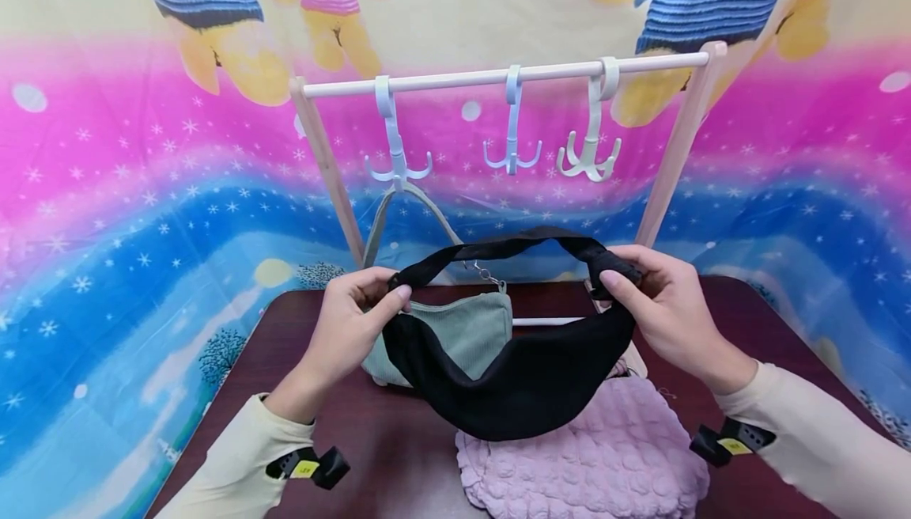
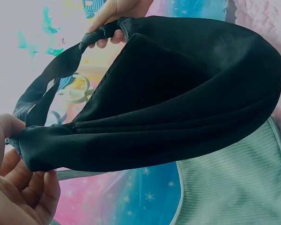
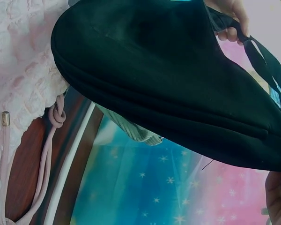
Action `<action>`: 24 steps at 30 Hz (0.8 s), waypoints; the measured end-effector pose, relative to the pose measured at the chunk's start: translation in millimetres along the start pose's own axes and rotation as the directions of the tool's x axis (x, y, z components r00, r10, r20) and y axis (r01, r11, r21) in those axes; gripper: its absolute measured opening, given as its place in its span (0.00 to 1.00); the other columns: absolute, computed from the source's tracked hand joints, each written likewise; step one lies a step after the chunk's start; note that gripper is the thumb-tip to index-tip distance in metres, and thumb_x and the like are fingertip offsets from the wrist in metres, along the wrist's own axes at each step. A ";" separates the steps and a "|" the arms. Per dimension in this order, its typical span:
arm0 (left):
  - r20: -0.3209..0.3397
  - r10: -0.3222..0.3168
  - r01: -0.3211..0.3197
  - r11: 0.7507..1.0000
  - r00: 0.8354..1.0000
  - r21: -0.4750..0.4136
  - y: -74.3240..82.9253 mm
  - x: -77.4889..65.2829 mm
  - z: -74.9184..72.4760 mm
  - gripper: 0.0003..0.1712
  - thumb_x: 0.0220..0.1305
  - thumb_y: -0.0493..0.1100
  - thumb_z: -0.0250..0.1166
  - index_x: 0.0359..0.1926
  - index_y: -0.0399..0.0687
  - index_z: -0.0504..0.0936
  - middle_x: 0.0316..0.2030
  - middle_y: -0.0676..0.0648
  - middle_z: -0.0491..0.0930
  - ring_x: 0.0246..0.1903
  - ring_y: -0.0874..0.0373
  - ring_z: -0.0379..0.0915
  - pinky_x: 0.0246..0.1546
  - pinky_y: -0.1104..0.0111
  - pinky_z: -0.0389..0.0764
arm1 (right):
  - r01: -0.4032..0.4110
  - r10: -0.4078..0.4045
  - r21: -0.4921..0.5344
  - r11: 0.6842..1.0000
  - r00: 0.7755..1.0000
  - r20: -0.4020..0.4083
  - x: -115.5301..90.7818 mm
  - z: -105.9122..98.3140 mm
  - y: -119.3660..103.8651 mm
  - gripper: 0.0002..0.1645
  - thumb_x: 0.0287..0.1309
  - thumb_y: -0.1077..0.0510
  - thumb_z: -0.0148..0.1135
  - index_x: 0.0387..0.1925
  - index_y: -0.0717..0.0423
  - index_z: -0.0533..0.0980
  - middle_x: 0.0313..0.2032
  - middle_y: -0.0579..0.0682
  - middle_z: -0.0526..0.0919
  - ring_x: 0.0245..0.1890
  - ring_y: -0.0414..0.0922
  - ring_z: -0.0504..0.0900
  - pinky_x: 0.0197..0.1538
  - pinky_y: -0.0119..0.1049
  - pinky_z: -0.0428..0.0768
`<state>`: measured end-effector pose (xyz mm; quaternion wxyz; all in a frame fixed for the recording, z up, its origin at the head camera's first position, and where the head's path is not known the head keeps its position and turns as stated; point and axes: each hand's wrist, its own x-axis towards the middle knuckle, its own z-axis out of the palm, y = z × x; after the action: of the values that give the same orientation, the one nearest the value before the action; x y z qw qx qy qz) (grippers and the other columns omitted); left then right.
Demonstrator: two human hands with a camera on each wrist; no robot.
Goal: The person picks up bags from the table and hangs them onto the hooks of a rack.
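Nearest, a pink puffy cloth item [image 1: 584, 464] lies on the table [image 1: 384, 456], its lower edge cut off in the head view. Left hand [image 1: 347, 323] and right hand [image 1: 672, 309] pinch the raised black bag [image 1: 527, 392] where its strap [image 1: 527, 242] joins. It partly hides the green bag [image 1: 463, 333]; beyond, open room separates the strap from the middle hook [image 1: 512, 127].

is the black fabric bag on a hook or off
Off: left hand and right hand grip the black fabric bag, strap apart from pale plastic hooks.

Black crescent bag [image 1: 512, 392] midair, strap [image 1: 508, 246] uppermost
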<state>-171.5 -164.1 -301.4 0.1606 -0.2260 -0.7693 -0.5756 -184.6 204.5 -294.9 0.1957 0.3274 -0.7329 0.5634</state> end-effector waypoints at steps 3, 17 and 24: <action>-0.002 -0.006 0.006 1.000 1.000 -0.001 0.7 2.2 1.2 0.06 0.71 0.37 0.63 0.40 0.41 0.86 0.25 0.51 0.82 0.18 0.58 0.63 0.22 0.66 0.67 | 0.009 -0.009 -0.001 1.000 1.000 -0.008 2.2 0.0 -0.6 0.14 0.67 0.74 0.55 0.52 0.69 0.78 0.34 0.45 0.86 0.29 0.39 0.86 0.36 0.27 0.84; -0.015 0.003 -0.003 1.000 1.000 0.014 5.5 14.0 7.9 0.07 0.71 0.38 0.63 0.39 0.40 0.86 0.27 0.40 0.83 0.22 0.57 0.73 0.24 0.67 0.70 | -0.002 0.002 -0.006 1.000 0.992 -0.123 11.8 9.4 -6.3 0.13 0.66 0.73 0.56 0.50 0.69 0.80 0.31 0.47 0.86 0.25 0.41 0.85 0.33 0.28 0.83; -0.022 0.021 -0.021 1.000 1.000 -0.008 11.1 19.6 7.4 0.07 0.72 0.37 0.62 0.40 0.38 0.85 0.27 0.44 0.83 0.24 0.56 0.76 0.25 0.67 0.73 | -0.008 0.007 -0.012 1.000 0.992 -0.126 17.8 7.5 -8.0 0.13 0.66 0.73 0.57 0.50 0.69 0.80 0.32 0.46 0.87 0.26 0.40 0.86 0.34 0.27 0.84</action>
<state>-182.1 -151.2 -284.5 0.1742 -0.2281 -0.7628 -0.5794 -191.0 191.6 -279.9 0.2416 0.2870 -0.7239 0.5790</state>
